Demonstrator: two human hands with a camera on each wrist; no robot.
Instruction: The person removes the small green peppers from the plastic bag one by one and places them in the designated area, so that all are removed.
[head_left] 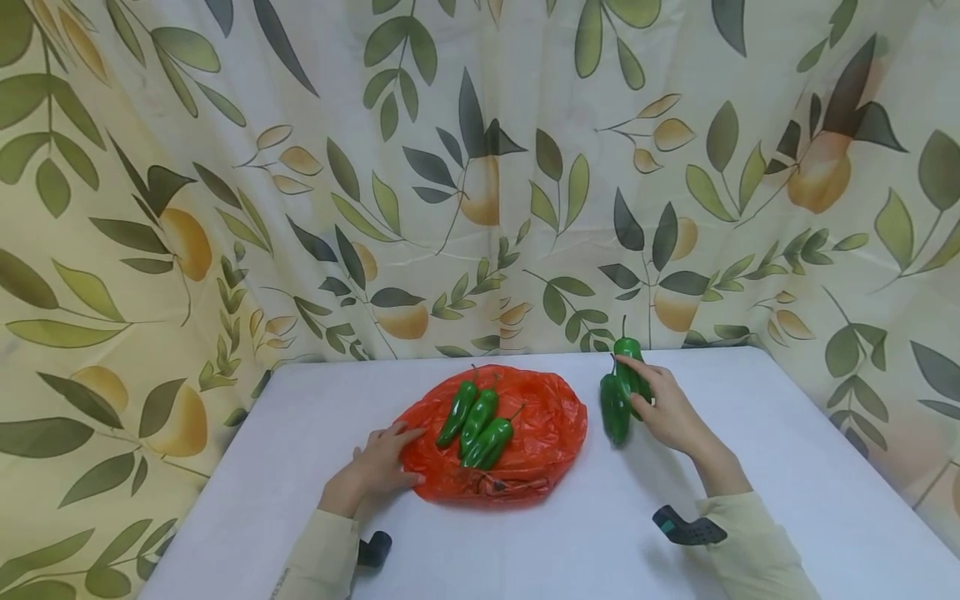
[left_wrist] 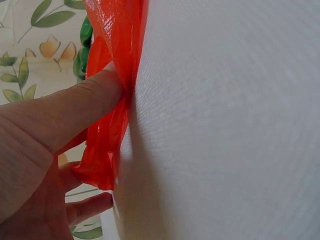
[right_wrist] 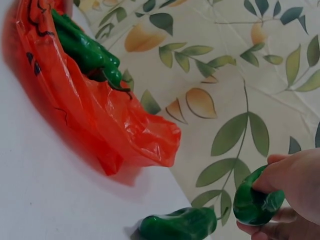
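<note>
A red plastic bag (head_left: 551,417) lies on the table, with several green peppers (head_left: 477,417) on top. At its left edge, my left hand (head_left: 382,462) holds the plastic between thumb and fingers; the left wrist view shows the thumb (left_wrist: 95,85) against the red film, the other fingers partly behind it. To the right of the bag, my right hand (head_left: 671,412) grips a green pepper (right_wrist: 257,197) between thumb and fingers. Just beside it, another green pepper (head_left: 615,412) lies on the table. The hand hides part of the gripped pepper in the head view.
The white table (head_left: 600,542) ends at a leaf-and-fruit patterned curtain (head_left: 525,208) behind the peppers. More of this curtain hangs along the left and right sides. Dark devices (head_left: 688,527) sit at both wrists.
</note>
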